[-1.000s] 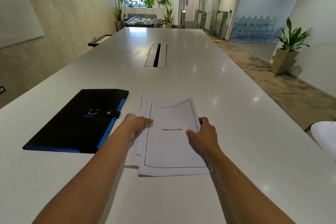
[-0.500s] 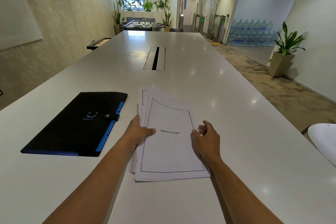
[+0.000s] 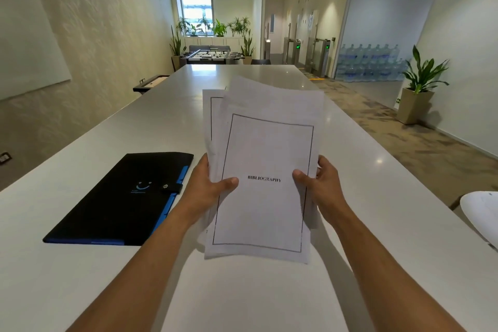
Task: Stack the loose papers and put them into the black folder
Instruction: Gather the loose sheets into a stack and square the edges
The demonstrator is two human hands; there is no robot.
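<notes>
A loose stack of white papers (image 3: 265, 143) is held up off the table, tilted towards me, its top sheet framed by a black border and headed BIBLIOGRAPHY. The sheets are fanned unevenly, with one sticking out at the upper left. My left hand (image 3: 208, 183) grips the stack's left edge, thumb on the front. My right hand (image 3: 320, 183) grips its right edge the same way. The black folder (image 3: 121, 197) with blue edging and a snap tab lies shut and flat on the table, just left of my left hand.
The long white table (image 3: 363, 210) runs away from me. A white chair back (image 3: 482, 210) shows at the right edge. Further off are a potted plant (image 3: 420, 86), stacked water bottles and a foosball table (image 3: 211, 55).
Both hands have closed on the sides of the papers and lifted the stack from the table, raising it upright in front of me. The folder has not moved.
</notes>
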